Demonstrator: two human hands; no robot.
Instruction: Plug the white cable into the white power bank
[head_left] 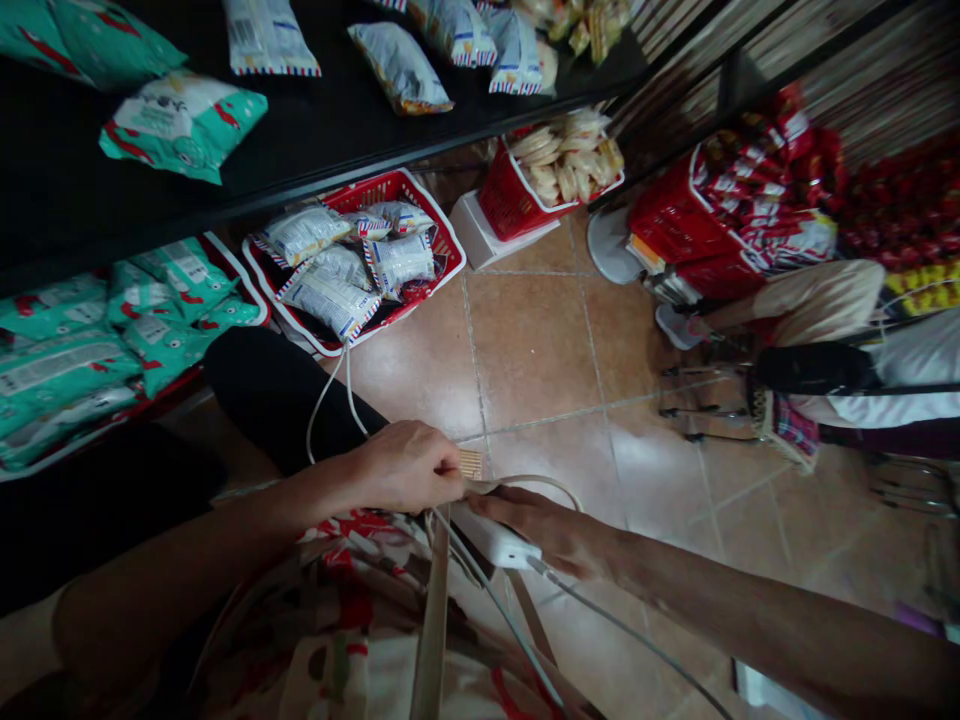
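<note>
My left hand (pixel 409 465) is closed in a pinch at the lower middle; a tan strap (pixel 433 620) runs down from it. What lies inside its fingers is mostly hidden. Close beside it, my right hand (pixel 559 530) wraps over a white power bank (pixel 495 540), its fingertips near my left hand. A grey cable (pixel 630 625) is plugged into the near end of the power bank. A pale cord (pixel 311 420) loops near my left wrist. Below both hands is patterned red and cream cloth (pixel 337 620).
Red baskets with blue-and-white snack bags (pixel 330 290) and green bags (pixel 67 370) stand under a black shelf (pixel 322 120). Farther right are a basket of wrapped rolls (pixel 559 165) and red packets (pixel 772 190). A seated person (pixel 817 300) is at the right, above floor tiles (pixel 532 340).
</note>
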